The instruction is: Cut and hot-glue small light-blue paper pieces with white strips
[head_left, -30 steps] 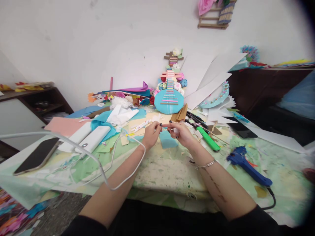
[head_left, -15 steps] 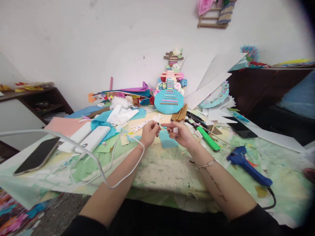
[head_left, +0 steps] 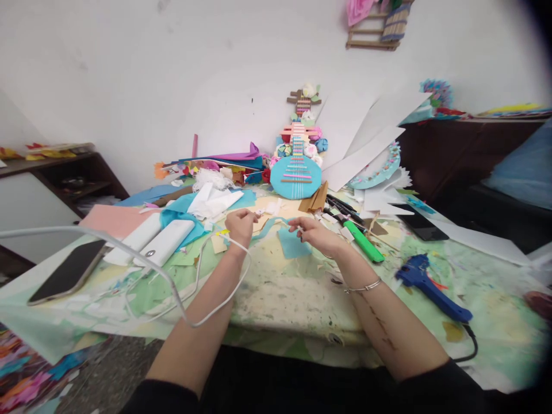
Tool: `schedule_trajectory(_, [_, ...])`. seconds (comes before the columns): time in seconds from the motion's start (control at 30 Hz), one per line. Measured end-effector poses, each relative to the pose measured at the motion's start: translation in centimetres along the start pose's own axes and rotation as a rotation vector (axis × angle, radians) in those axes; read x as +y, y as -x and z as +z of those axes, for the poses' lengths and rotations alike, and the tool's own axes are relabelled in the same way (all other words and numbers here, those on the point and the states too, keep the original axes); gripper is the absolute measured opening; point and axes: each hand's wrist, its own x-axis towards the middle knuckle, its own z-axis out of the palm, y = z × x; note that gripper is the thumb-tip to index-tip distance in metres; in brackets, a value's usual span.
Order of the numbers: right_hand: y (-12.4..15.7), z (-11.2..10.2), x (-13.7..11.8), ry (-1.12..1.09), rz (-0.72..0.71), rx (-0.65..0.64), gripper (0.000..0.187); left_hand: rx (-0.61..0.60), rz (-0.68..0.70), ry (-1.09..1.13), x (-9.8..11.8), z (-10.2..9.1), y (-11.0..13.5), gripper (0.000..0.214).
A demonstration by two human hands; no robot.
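My left hand (head_left: 240, 227) is closed, fingertips pinched together over the littered middle of the table; what they hold, if anything, is too small to make out. Facing it, my right hand (head_left: 314, 233) is palm down with loosely bent fingers apart. Its fingertips are at the right end of a curved blue paper strip (head_left: 268, 224); I cannot tell whether they touch it. Just below that hand lies a square of blue paper (head_left: 294, 244). Behind both hands stands a blue paper lute (head_left: 296, 177) with thin strings and coloured bars.
A green utility knife (head_left: 364, 241) and black pens (head_left: 345, 207) lie right of my hands. Further right are a blue glue gun (head_left: 431, 287) and a dark phone (head_left: 420, 223). A white cable (head_left: 172, 282) loops over my left forearm. Another phone (head_left: 66, 271) and white boxes (head_left: 166, 244) are at left.
My hands have moved apart. The left went leftward, still closed; the right turned palm down from its pointing pose, and the small pale piece by its fingers is no longer visible.
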Motion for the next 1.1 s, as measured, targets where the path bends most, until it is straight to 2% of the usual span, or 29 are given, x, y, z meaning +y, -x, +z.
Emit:
schedule_trajectory(0.17, [0.5,0.0,0.7,0.286,0.015,-0.139,0.037,-0.236,0.106,-0.089,0.8,1.0,1.4,0.021])
schedule_trajectory(0.33, [0.3,0.0,1.0,0.477,-0.053,-0.167,0.049,-0.376,0.223,-0.149,0.6,2.2,2.2,0.014])
schedule_trajectory(0.47, [0.7,-1.0,1.6,0.572,-0.072,-0.097,0.05,-0.415,0.235,-0.174,-0.4,2.5,1.9,0.012])
schedule_trajectory(0.63, [1.8,-2.0,2.0,0.608,-0.069,-0.06,0.054,-0.416,0.215,-0.155,-1.2,2.4,1.7,0.039])
schedule_trajectory(0.83, [2.4,-1.2,1.6,0.706,-0.158,-0.06,0.027,-0.487,0.203,-0.083,-1.6,1.3,2.0,0.037])
schedule_trajectory(0.93, [2.3,-0.8,1.8,0.762,-0.21,-0.087,0.024,-0.517,0.204,-0.051,-1.3,0.8,2.1,0.034])
schedule_trajectory(1.1, [2.2,-0.4,2.2,0.636,-0.225,-0.066,0.025,-0.518,0.213,-0.044,-0.4,0.4,2.1,0.028])
